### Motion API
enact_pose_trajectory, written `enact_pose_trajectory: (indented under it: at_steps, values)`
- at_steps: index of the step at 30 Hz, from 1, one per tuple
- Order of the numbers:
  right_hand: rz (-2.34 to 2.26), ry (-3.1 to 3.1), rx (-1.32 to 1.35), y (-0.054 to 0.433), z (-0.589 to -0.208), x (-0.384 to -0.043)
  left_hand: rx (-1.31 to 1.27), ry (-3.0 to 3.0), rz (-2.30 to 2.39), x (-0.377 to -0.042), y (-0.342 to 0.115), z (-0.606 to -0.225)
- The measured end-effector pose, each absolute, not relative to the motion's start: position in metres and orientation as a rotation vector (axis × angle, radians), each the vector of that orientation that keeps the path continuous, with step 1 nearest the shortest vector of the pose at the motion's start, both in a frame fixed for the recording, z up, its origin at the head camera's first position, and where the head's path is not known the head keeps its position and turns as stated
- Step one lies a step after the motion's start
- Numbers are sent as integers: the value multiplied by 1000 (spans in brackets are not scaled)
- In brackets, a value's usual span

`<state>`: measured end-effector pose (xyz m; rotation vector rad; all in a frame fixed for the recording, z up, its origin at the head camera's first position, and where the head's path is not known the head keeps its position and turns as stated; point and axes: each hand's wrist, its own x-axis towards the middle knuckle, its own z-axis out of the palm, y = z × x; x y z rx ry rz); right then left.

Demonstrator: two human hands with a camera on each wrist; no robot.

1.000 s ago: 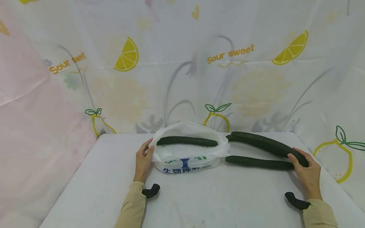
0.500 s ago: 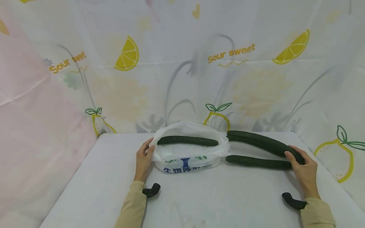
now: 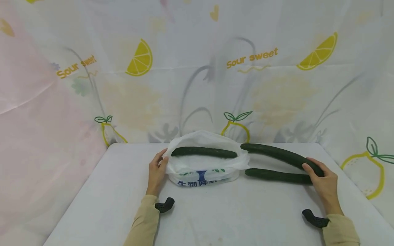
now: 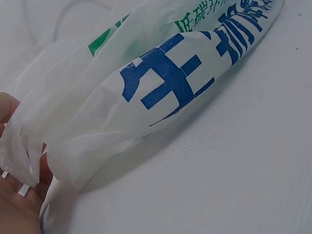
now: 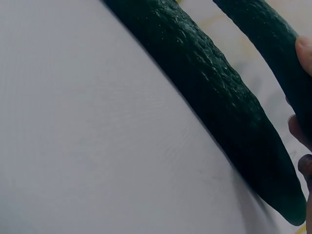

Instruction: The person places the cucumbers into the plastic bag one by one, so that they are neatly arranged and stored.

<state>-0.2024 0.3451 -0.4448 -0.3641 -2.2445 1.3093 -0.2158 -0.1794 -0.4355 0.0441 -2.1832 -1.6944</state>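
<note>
My left hand (image 3: 157, 172) pinches the left rim of a white plastic bag (image 3: 200, 164) in the head view; in the left wrist view, thin plastic (image 4: 92, 141) lies between the fingers. One dark green cucumber (image 3: 204, 152) lies inside the bag's gaping mouth. With my right hand (image 3: 327, 184) I grip the right end of a second cucumber (image 3: 277, 152), whose far end is close to the bag's right side. Nearer to me, another cucumber (image 3: 277, 176) rests on the table, its right end partly behind my right hand. The right wrist view shows that resting cucumber (image 5: 204, 97) beside the held one (image 5: 273, 39).
The white tabletop (image 3: 212, 212) ends at a printed lemon-pattern curtain (image 3: 184, 85) behind the bag. A pinkish curtain (image 3: 46, 136) hangs on the left. Each wrist carries a black curved device, such as the left one (image 3: 165, 205).
My right hand has moved left with the cucumber, whose far end now reaches closer to the bag. An end that showed beside its tip earlier is out of sight. My left hand stays at the bag.
</note>
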Motion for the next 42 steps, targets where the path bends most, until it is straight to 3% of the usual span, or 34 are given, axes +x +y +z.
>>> enact_pose_trajectory:
  at_steps: [18,23,42]
  values:
    - [1356,-2352,-283,312,-410,-209,67,-2175,-1647,-229,-184,-449]
    - [1333,-2366,-258,305,-407,-207,65,-2174,-1639,-237,-188,-462]
    - [1216,-2437,-162,270,-408,-209,67,-2186,-1664,-230,-185,-458]
